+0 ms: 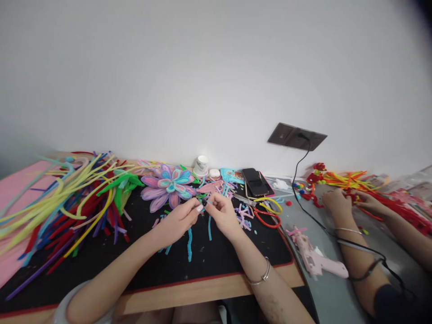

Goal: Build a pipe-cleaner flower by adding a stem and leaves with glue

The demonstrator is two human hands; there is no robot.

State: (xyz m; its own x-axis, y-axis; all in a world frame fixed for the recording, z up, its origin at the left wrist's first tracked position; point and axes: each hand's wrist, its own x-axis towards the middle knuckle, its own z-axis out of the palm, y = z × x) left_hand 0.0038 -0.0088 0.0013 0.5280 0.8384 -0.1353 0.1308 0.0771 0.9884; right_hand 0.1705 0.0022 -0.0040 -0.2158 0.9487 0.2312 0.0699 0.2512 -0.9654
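My left hand [182,220] and my right hand [221,215] meet over the black mat [141,274], fingertips pinched together. Between them is a small light-blue pipe cleaner, mostly hidden by the fingers. Just behind my hands lies a big pipe-cleaner flower [173,182] with purple, pink and blue petals. A blue pipe-cleaner strip [189,245] lies below my left hand, and a thinner blue piece [209,228] is below my right fingers. Short pink and purple cuttings [243,215] are scattered right of my right hand.
Many long pipe cleaners [84,193] pile up at left beside green ones [123,186]. Red-handled scissors [268,219], a phone [255,182] and a paper cup [201,165] lie nearby. At right are a pink glue gun [313,257], a black cord [297,189] and a co-worker's hands [339,202].
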